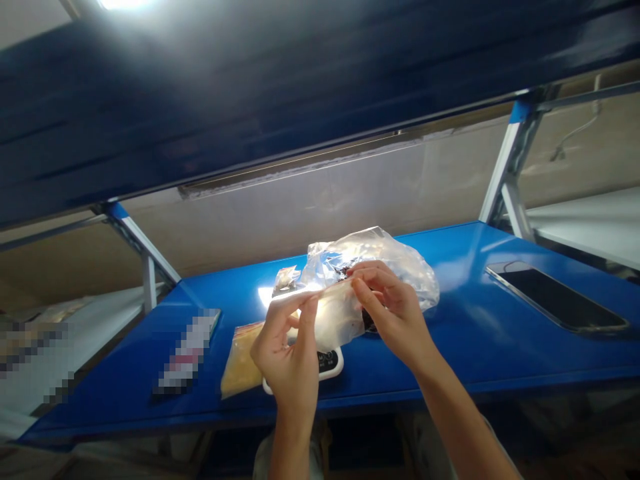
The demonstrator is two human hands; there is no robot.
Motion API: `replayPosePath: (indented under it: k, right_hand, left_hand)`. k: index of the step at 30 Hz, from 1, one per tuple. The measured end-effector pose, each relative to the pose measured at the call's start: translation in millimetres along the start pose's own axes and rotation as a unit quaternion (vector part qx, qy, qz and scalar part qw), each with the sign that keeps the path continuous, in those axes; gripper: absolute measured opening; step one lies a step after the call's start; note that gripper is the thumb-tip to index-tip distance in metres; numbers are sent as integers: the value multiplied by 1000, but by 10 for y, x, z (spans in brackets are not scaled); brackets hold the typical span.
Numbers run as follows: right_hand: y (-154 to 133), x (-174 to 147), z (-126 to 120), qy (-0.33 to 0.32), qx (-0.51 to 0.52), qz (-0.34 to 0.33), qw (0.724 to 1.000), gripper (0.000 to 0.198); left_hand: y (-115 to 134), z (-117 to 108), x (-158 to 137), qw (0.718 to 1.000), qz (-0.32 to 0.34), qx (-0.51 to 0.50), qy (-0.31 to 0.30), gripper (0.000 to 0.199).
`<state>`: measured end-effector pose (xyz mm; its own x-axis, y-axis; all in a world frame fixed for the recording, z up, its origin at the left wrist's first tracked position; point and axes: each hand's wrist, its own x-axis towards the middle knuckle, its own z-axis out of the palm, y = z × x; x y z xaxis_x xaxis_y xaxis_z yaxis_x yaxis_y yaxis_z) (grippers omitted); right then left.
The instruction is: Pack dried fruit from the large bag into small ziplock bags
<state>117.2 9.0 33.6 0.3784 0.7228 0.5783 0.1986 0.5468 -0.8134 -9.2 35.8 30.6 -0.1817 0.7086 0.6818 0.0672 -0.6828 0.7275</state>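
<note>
A blue table [460, 333] is topped by a crumpled clear bag [407, 267] and a white-edged device [331, 363]. Above the device, by the left hand [287, 347] and right hand [395, 310], each pinched thumb to finger, a small translucent bag [343, 320] is held along its upper edge. Thin film is probably best handled lightly, the edge kept level, hard tugs avoided.

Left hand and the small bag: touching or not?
Touching. The head view shows the left hand pinching the upper left edge of the small bag between thumb and forefinger, with no gap at the grip.
</note>
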Motion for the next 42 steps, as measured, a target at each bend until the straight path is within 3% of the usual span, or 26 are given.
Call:
replayPosePath:
  k: [8, 18, 27, 35, 42]
  right_hand:
    - [-2, 12, -53, 14, 39, -9, 999, 11]
    - [-44, -25, -33, -18, 49, -15, 998, 10]
    - [-49, -21, -31, -28, 56, 1, 998, 5]
    - [-62, -25, -67, -51, 70, 22, 996, 6]
    - [-20, -9, -75, -54, 65, 5, 996, 6]
  left_hand:
    - [-3, -37, 55, 999, 16, -14, -30, 5]
    - [101, 30, 73, 991, -80, -71, -84, 11]
    - [109, 16, 56, 988, -56, -85, -119, 6]
    - [56, 1, 58, 987, 11, -104, -125, 12]
    - [89, 0, 55, 984, -38, -90, -151, 12]
